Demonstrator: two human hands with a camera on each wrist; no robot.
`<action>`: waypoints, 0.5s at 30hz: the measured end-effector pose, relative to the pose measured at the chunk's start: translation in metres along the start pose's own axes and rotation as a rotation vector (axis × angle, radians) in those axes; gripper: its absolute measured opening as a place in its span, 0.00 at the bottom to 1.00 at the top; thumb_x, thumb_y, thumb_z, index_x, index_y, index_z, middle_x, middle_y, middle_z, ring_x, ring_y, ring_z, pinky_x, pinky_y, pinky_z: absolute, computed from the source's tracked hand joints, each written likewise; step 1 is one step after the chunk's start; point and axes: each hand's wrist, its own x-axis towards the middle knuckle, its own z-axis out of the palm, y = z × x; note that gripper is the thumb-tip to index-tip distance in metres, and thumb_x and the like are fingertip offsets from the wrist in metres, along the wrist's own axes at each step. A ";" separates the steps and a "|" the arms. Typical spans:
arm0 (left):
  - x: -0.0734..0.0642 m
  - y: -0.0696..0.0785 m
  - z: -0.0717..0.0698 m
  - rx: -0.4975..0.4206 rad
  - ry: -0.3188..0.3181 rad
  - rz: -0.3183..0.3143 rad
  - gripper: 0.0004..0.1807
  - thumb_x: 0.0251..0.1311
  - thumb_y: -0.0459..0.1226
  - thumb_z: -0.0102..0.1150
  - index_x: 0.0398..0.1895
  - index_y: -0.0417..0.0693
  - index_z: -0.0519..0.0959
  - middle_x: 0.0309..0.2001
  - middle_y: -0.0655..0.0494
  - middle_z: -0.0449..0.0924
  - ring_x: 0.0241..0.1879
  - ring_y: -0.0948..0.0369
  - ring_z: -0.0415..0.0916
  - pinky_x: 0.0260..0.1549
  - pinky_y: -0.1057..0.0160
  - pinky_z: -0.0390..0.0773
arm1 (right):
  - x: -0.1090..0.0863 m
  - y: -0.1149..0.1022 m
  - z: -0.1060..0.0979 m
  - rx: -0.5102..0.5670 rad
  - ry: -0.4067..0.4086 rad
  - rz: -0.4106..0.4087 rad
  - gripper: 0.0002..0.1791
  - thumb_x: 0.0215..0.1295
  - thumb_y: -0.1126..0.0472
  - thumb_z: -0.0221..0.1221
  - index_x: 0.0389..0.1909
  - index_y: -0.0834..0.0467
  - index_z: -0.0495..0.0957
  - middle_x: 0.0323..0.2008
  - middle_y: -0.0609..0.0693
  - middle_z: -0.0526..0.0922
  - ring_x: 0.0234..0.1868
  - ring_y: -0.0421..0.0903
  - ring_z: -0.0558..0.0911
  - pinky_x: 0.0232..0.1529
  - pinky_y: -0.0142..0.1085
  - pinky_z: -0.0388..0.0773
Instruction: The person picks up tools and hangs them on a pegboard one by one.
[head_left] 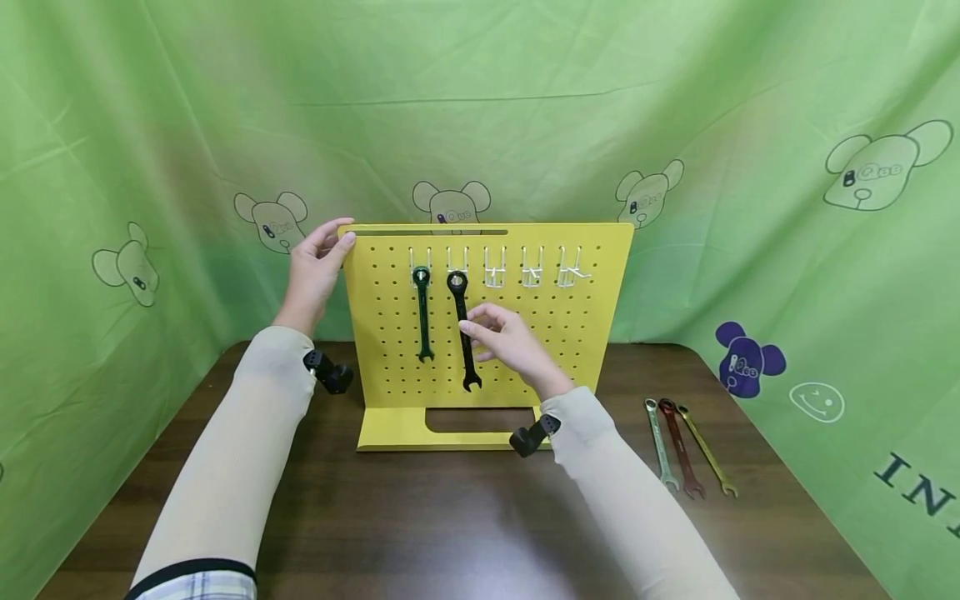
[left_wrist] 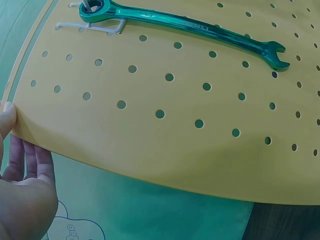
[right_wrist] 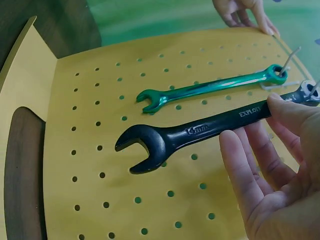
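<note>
A yellow pegboard [head_left: 517, 333] stands upright on the table, a row of white wire hooks [head_left: 532, 268] along its top. My left hand [head_left: 313, 271] grips its upper left corner, thumb in front and fingers behind. From the leftmost hook hangs a green combination wrench [head_left: 423, 321]. My right hand [head_left: 510, 337] pinches the shaft of a black combination wrench [right_wrist: 200, 131] between thumb and fingers, open jaw downward. In the right wrist view a hook tip pokes through the black wrench's ring end; "14mm" shows on the shaft.
Right of the board, a pale green wrench [head_left: 660, 444], a red wrench [head_left: 682, 450] and a yellow wrench [head_left: 707, 450] lie side by side on the dark wooden table [head_left: 420, 525]. A green printed curtain [head_left: 525, 100] surrounds the table's back and sides.
</note>
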 end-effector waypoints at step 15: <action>0.001 -0.001 0.000 0.021 0.002 -0.017 0.21 0.70 0.42 0.59 0.64 0.48 0.78 0.46 0.57 0.76 0.44 0.64 0.73 0.48 0.66 0.77 | 0.010 0.005 0.002 0.019 0.006 0.068 0.21 0.72 0.51 0.61 0.58 0.60 0.76 0.55 0.57 0.80 0.53 0.54 0.81 0.48 0.44 0.83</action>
